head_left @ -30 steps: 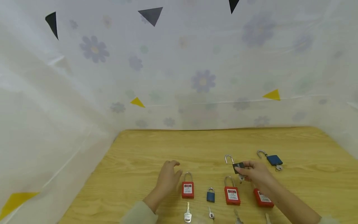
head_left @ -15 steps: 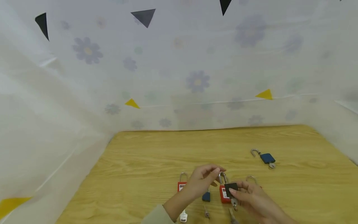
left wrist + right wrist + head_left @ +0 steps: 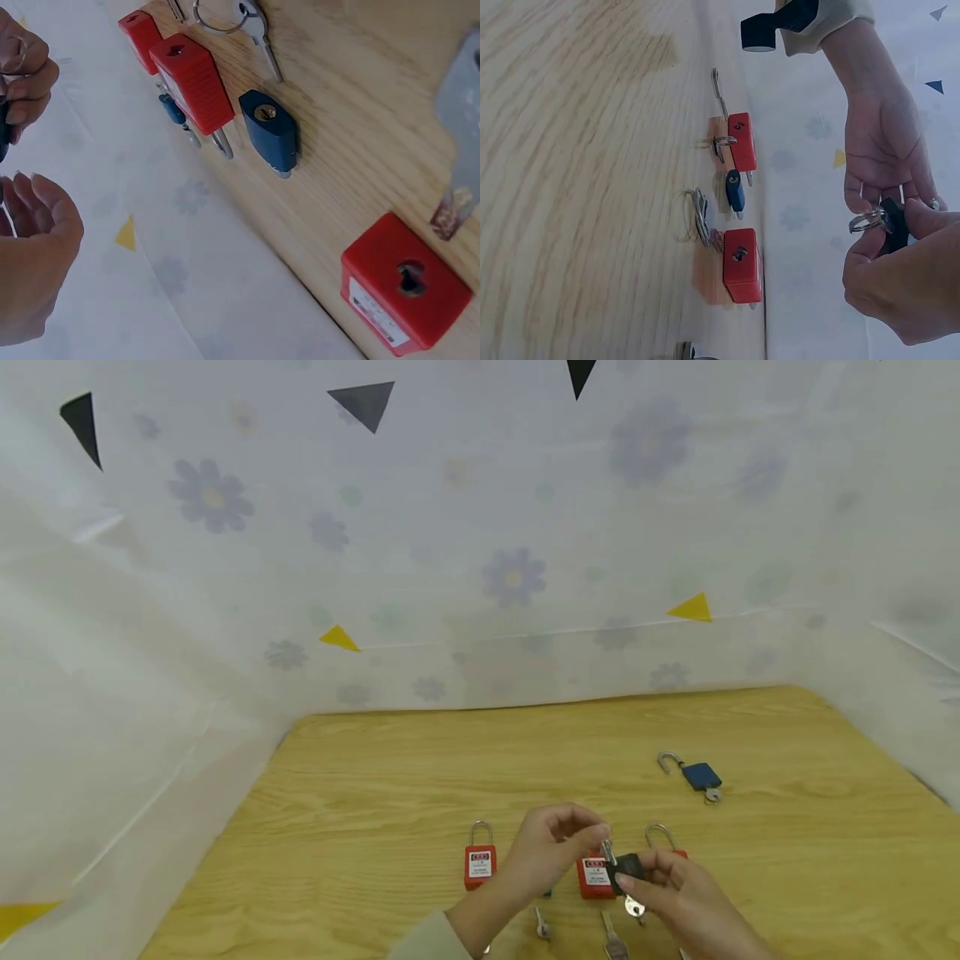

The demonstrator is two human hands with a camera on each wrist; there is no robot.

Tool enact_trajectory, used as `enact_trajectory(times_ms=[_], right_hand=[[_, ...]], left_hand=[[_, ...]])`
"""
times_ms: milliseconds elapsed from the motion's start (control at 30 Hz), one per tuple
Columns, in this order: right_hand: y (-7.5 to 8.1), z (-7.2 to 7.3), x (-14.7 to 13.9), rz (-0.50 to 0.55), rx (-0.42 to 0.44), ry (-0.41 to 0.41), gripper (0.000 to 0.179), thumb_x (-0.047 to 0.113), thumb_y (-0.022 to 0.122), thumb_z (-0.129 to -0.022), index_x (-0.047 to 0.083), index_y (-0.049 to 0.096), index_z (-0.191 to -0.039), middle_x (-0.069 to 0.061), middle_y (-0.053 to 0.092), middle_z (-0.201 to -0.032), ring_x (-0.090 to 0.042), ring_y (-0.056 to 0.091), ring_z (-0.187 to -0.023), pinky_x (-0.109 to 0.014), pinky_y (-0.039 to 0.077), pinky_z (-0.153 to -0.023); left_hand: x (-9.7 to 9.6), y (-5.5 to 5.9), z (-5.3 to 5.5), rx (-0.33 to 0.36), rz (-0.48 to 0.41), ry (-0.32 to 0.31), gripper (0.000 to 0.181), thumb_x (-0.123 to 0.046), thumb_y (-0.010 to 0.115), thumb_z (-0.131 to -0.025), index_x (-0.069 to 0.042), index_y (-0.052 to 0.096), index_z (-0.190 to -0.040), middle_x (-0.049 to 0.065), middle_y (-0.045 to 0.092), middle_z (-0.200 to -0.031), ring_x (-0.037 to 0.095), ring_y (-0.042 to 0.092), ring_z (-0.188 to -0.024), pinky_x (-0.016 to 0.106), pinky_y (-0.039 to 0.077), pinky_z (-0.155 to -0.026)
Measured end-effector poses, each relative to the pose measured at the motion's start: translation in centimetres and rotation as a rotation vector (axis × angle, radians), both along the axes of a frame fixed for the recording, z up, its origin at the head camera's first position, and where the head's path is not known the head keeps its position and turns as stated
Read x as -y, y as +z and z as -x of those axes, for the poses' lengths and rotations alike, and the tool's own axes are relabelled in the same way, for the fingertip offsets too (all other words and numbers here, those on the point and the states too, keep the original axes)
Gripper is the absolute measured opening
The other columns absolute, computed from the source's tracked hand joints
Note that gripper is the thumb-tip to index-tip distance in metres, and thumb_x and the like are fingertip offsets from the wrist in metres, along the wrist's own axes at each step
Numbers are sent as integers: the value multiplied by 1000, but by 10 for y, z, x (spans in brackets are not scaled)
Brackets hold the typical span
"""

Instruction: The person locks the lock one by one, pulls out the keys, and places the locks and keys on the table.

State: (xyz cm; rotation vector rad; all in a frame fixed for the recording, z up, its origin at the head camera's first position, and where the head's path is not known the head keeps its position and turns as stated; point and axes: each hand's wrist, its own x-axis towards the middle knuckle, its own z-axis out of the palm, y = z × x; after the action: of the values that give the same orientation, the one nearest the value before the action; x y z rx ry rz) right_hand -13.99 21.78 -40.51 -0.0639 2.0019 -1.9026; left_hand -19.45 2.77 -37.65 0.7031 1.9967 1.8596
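My right hand (image 3: 686, 893) holds a small black padlock (image 3: 627, 870) by its body, low above the table. A key (image 3: 635, 907) hangs from the padlock's lower end. My left hand (image 3: 543, 852) pinches the padlock's metal shackle (image 3: 608, 850) between thumb and fingers. Whether the shackle is seated in the body is hidden by the fingers. In the right wrist view, both hands meet at the black padlock (image 3: 895, 225), with a key ring (image 3: 867, 220) beside it. Behind them stands a red padlock (image 3: 596, 877).
Other red padlocks stand left (image 3: 480, 864) and right, the right one partly covered. A small blue padlock (image 3: 268, 131) sits between them. Loose keys lie in front, one key (image 3: 615, 943) near the middle. An open blue padlock (image 3: 702, 776) with a key lies farther back.
My right hand has brought the black padlock left and nearer. My left hand has come across from the left and now pinches its shackle. The head view has shifted slightly.
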Motion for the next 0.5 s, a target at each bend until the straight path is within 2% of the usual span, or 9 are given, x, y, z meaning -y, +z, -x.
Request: enact_trajectory(times_ms=[133,233,333,500], right_hand=[[4,-4,9,-143,-39,-107,31,18,59,-91,-7,50,-106,-1,59,-98,-10,57,-88,-25,49,-76],[4,-6,13,-184,-71,-148,31,17,61,-90,-8,51,-105,-3,61,-99,-9,59,-86,-23,50,-75],[3,-8,15,-239,-102,-167,30,17,62,-89,-8,53,-102,-5,62,-99,-7,59,-84,-21,50,-73],[1,-12,18,-304,-102,-205,28,17,63,-88,-7,55,-100,-5,64,-96,-7,60,-81,-20,50,-72]], left_hand=[[-6,0,-3,-218,64,89,22,-26,64,-87,-5,69,-90,9,71,-87,-4,57,-71,15,49,-70],[-9,1,-4,-360,94,124,21,-27,65,-85,-7,70,-85,5,72,-82,-5,57,-70,13,48,-71],[-11,2,-5,-422,104,130,19,-25,65,-84,-6,70,-81,4,72,-80,-5,58,-69,12,48,-71],[-13,0,-5,-482,144,129,18,-21,66,-83,-4,69,-77,5,72,-79,-5,61,-69,9,48,-67]])
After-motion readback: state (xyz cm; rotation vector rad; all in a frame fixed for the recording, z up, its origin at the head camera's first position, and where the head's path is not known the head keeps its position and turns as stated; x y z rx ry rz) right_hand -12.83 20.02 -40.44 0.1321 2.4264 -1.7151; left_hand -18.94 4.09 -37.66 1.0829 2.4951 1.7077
